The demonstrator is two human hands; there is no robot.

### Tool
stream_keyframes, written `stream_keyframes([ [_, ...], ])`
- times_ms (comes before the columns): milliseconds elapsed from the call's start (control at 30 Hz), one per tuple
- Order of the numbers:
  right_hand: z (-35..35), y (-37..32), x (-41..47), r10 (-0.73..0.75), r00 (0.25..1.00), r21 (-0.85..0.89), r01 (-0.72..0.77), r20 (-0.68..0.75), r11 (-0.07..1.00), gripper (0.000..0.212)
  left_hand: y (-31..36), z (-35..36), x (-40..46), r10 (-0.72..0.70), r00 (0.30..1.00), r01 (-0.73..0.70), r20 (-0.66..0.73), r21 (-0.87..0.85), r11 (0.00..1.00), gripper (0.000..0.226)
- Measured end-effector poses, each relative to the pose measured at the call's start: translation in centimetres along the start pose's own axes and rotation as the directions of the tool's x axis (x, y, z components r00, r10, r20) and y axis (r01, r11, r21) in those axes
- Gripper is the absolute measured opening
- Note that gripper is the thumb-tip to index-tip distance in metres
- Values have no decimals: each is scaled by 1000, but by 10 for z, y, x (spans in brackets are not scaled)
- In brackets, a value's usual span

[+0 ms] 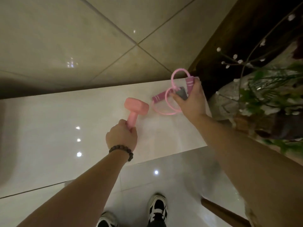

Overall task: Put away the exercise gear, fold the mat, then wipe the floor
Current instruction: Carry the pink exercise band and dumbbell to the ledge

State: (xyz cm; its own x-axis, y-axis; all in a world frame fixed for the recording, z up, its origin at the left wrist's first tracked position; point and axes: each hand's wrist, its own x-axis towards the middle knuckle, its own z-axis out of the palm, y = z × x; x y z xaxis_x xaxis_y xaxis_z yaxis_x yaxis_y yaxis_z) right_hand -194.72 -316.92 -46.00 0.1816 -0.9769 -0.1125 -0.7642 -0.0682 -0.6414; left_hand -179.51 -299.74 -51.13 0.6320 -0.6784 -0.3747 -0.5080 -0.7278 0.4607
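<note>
Risk: left hand (121, 139) grips pink dumbbell (134, 110), right hand (191, 99) clutches pink looped resistance band (165, 102) over glossy white ledge (57, 122); hard set-down could chip ledge, band near edge might slide off.

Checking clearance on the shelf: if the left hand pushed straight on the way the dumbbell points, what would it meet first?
Probably nothing: beyond the dumbbell in the left hand lies bare white ledge, then its far edge.

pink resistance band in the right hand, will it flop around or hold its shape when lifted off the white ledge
Probably floppy: the pink resistance band lies in loose loops, so the tubing should sag and swing. The right hand grips one foam handle; the other handle seems free and would likely dangle. It looks light, unlike the pink dumbbell in the left hand.
</note>
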Motion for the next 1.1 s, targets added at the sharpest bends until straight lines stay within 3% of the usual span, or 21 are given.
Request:
stream_keyframes([
  [67,3,15,0,55,997,-12,-54,52,998,82,2,8,1,-4,1000,5,-8,19,1000,13],
  [133,2,25,-3,100,992,-10,-100,71,995,66,4,12,1,4,1000,-4,-6,30,1000,13],
  [233,-10,41,-12,133,989,-74,-138,-63,988,39,7,12,-1,8,1000,-9,12,45,999,13],
  [333,-27,62,-32,233,959,-34,-242,-161,970,27,9,13,-3,-21,999,19,36,76,997,15],
  [433,-37,94,-64,459,872,119,-444,-171,888,33,12,12,-4,-53,998,50,35,91,995,15],
  [567,-32,124,-100,626,767,-79,-639,-143,765,66,13,11,-3,-64,997,60,42,94,994,14],
  [600,-29,127,-105,641,758,-61,-650,-117,757,76,13,11,-3,-64,997,60,45,95,994,14],
  [700,-19,124,-106,643,765,56,-641,-43,766,83,12,13,-2,-52,998,48,45,98,994,14],
  [767,-16,119,-100,588,801,-100,-598,-115,795,87,11,15,-1,-46,998,42,36,104,994,14],
  [867,-21,102,-96,305,913,-204,-364,-270,909,82,9,16,1,-31,999,28,29,113,993,15],
  [933,-25,87,-88,83,958,-295,-167,-275,941,79,9,17,2,-25,999,22,25,111,994,14],
  [1000,-21,81,-67,-7,993,-464,-49,-119,884,82,8,18,2,-17,1000,15,19,111,994,14],
  [1100,-13,91,-31,186,958,-646,0,220,763,87,6,19,2,-16,1000,14,14,113,994,12],
])
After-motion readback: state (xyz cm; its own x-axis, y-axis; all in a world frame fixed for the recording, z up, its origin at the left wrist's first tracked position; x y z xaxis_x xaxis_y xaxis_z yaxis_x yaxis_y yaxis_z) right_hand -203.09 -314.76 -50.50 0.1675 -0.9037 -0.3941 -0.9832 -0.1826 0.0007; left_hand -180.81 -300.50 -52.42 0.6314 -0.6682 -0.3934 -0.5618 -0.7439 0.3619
